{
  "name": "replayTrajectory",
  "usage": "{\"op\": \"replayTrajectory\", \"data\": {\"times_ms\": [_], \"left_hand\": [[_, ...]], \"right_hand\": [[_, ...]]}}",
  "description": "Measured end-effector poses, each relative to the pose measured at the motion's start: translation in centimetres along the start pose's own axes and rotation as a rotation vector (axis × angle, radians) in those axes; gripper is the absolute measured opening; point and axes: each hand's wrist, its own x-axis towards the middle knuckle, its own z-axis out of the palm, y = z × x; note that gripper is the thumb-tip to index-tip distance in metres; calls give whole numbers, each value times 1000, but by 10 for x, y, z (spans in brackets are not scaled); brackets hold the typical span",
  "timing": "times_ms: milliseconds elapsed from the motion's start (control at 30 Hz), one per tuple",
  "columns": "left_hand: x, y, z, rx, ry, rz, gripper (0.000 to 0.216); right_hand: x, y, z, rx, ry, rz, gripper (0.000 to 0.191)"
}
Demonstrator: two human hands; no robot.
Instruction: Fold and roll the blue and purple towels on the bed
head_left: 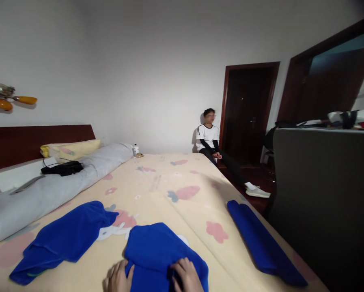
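Observation:
A blue cloth (159, 245), partly folded over itself, lies on the bed before me. At its left edge my left hand (119, 278) rests, thumb apart from the fingers and touching the fabric. My right hand (187, 276) has its fingers curled over the cloth's right part, gripping a fold; the thumb is partly hidden in the blue fabric. To the left lies a second blue cloth (69, 235), loosely crumpled. On the right side of the bed are blue cloths folded into long strips (261, 243), lying side by side.
The bed (157, 186) has a pale, patterned sheet. A long grey roll of bedding (87, 166) with a black item (63, 168) on it runs along the left. A small bottle (136, 150) stands behind. Another person (208, 136) sits by the door. A dark cabinet (324, 194) borders the right.

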Motion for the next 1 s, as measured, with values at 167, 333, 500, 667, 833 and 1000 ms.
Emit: {"op": "replayTrajectory", "data": {"times_ms": [167, 333, 500, 667, 833, 1000], "left_hand": [[11, -19, -1, -210, 47, 107, 15], [10, -12, -10, -372, 95, 96, 18], [-7, 23, -17, -561, 116, 327, 24], [-19, 51, -13, -698, 31, 494, 32], [-24, 59, -9, -732, -134, 625, 37], [-20, 53, -14, -793, -204, 615, 35]], "right_hand": [[13, -33, -3, 93, -227, 88, 31], [25, -58, -18, 271, -245, 100, 31], [29, -76, -7, 564, -242, 59, 48], [37, -68, 16, 830, -63, 213, 32], [42, -52, 11, 858, 95, 293, 11], [37, -46, 2, 841, 54, 298, 14]]}}
